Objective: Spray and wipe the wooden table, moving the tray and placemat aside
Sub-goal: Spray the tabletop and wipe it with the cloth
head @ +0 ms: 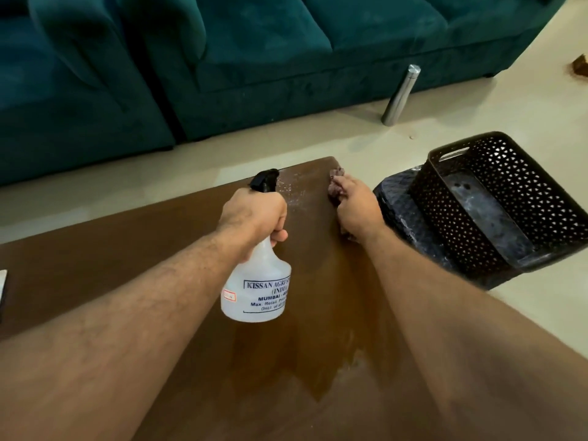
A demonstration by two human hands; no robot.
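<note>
Tabletop [127,249]: right hand [356,208] seemingly gripping cloth [335,184]

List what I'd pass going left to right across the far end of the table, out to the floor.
Left hand gripping the spray bottle → wet droplets on the wooden table → right hand on the cloth → dark perforated basket on the floor.

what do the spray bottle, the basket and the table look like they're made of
Spray bottle: looks like translucent white plastic, cloudy with printed text, with a black plastic trigger head.
Basket: probably moulded dark plastic, with a regular perforated lattice and a cut-out handle.
Table: wood or wood-look veneer, brown and smooth, with a semi-gloss sheen where light reflects near the front.
</note>
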